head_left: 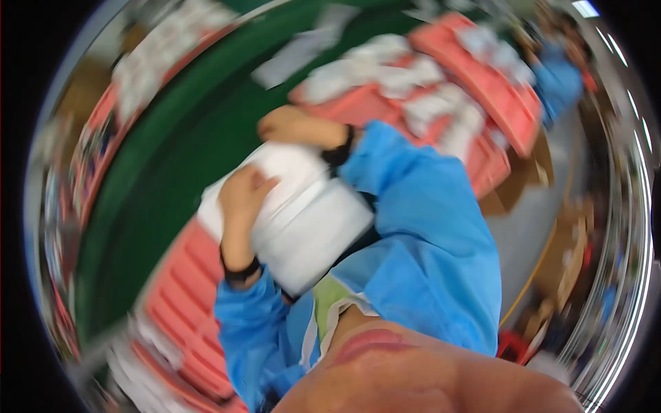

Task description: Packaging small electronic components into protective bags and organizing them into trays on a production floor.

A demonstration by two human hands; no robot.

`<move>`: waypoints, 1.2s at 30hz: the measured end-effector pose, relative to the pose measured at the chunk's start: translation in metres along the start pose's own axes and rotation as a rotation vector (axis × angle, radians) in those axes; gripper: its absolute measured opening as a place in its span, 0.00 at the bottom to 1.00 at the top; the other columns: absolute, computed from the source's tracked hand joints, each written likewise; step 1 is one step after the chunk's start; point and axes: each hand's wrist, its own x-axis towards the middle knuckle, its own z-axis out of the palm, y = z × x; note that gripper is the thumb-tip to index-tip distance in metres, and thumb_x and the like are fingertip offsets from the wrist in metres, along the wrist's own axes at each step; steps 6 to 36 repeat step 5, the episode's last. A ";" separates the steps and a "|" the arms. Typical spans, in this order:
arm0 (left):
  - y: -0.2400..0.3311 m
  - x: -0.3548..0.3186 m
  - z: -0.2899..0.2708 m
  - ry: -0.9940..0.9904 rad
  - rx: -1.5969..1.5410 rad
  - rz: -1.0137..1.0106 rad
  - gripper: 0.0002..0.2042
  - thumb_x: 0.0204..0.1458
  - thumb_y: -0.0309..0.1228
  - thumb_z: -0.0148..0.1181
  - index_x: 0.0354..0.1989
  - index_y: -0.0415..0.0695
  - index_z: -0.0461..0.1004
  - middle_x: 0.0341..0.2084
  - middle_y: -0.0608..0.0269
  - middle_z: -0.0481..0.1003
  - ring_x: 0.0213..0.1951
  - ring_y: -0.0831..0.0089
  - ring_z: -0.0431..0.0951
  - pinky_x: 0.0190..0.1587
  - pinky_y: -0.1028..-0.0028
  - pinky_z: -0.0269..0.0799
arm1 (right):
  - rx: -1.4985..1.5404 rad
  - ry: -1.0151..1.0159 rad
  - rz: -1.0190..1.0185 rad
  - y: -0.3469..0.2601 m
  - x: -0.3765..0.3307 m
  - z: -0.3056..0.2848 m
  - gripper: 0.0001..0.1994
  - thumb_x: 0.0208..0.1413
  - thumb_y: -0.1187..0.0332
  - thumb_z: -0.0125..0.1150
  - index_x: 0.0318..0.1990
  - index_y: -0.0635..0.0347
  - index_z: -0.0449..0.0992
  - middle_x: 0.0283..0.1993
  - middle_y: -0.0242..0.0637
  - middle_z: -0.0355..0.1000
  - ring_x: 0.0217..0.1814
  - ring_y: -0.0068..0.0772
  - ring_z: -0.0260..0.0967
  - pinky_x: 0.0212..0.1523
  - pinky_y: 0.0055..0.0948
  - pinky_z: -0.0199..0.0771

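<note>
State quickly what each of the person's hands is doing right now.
Left hand: pressed flat on the white bundle, fingers spread over its top.
Right hand: wrapped around the bundle's far side; finger grip too blurred to tell.

Left hand [242,196]: laid flat, palm down, fingers spread and pointing up and to the right in the view.
Left wrist: ringed by a dark band, the blue sleeve bunched just below it.
Right hand [296,127]: curled over, knuckles turned upward, fingers blurred and not told apart.
Right wrist: banded in black.
Right forearm: bent sharply at the elbow, covered by a blue sleeve.
</note>
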 end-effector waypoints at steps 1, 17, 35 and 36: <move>-0.005 0.003 0.003 -0.044 0.002 -0.017 0.17 0.38 0.44 0.69 0.21 0.44 0.72 0.17 0.59 0.72 0.22 0.61 0.73 0.24 0.64 0.65 | 0.045 0.055 -0.088 0.007 -0.003 0.000 0.12 0.50 0.65 0.52 0.36 0.60 0.78 0.34 0.45 0.76 0.36 0.47 0.74 0.37 0.41 0.73; -0.013 -0.026 -0.019 -0.061 0.092 -0.211 0.17 0.39 0.47 0.68 0.26 0.45 0.77 0.26 0.54 0.77 0.32 0.55 0.78 0.33 0.59 0.71 | 0.064 -0.078 -0.085 -0.038 0.021 0.006 0.15 0.53 0.63 0.54 0.45 0.59 0.77 0.45 0.46 0.75 0.47 0.42 0.73 0.47 0.38 0.72; -0.013 -0.026 -0.019 -0.061 0.092 -0.211 0.17 0.39 0.47 0.68 0.26 0.45 0.77 0.26 0.54 0.77 0.32 0.55 0.78 0.33 0.59 0.71 | 0.064 -0.078 -0.085 -0.038 0.021 0.006 0.15 0.53 0.63 0.54 0.45 0.59 0.77 0.45 0.46 0.75 0.47 0.42 0.73 0.47 0.38 0.72; -0.013 -0.026 -0.019 -0.061 0.092 -0.211 0.17 0.39 0.47 0.68 0.26 0.45 0.77 0.26 0.54 0.77 0.32 0.55 0.78 0.33 0.59 0.71 | 0.064 -0.078 -0.085 -0.038 0.021 0.006 0.15 0.53 0.63 0.54 0.45 0.59 0.77 0.45 0.46 0.75 0.47 0.42 0.73 0.47 0.38 0.72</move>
